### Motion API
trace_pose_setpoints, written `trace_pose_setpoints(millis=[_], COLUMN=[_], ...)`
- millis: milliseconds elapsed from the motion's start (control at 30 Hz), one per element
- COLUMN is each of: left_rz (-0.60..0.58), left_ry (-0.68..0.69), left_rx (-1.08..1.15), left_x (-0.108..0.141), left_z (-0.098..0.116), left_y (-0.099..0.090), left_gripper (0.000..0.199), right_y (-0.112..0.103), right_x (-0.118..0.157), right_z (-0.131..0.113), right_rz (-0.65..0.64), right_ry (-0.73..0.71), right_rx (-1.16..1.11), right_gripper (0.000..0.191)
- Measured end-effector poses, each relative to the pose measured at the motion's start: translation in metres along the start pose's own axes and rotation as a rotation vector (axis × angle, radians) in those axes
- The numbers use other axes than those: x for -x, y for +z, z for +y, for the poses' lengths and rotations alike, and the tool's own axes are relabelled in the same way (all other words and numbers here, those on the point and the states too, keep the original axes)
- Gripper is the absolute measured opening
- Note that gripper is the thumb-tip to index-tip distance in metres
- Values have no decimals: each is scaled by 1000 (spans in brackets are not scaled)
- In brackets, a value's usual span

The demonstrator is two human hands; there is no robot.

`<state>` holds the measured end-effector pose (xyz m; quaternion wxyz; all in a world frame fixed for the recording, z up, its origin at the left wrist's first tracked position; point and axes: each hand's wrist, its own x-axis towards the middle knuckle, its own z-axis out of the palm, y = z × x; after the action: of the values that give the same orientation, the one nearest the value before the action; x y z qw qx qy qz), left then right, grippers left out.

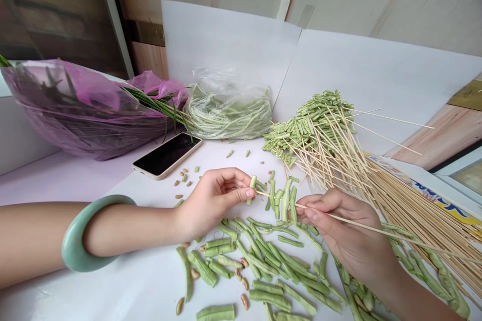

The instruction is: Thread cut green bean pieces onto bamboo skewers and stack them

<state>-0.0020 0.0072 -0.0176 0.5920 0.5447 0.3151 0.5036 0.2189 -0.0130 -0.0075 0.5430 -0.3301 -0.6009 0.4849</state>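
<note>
My left hand pinches a short green bean piece at the tip of a thin wooden skewer. Several bean pieces are threaded crosswise on the skewer between my two hands. My right hand holds the skewer just behind those pieces, and its long end runs off to the right. Below both hands, cut bean pieces lie scattered on the white surface with a few brown beans.
A phone lies at the left, by a purple bag. Behind my hands is a clear bag of long beans. Filled skewers are heaped at the back right, and bare skewers lie at the right.
</note>
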Motion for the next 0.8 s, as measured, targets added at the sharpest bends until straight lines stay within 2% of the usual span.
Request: trace_pose_setpoints(millis=[267,433,667,800], left_rz=[8,6,4,-8], left_ry=[-103,-155,-176,-184], left_rx=[61,91,140,192], left_x=[0,1,1,1], left_z=[0,-2,-2,-1], left_y=[-1,-1,0,2], left_gripper=[18,20,22,21], right_y=[-2,1,8,6], right_x=[6,7,11,10], right_z=[1,0,1,4], right_rz=[-53,-61,64,-28], right_ry=[-100,-102,4,-61], right_rx=[164,162,118,116], right_gripper=[17,18,9,13])
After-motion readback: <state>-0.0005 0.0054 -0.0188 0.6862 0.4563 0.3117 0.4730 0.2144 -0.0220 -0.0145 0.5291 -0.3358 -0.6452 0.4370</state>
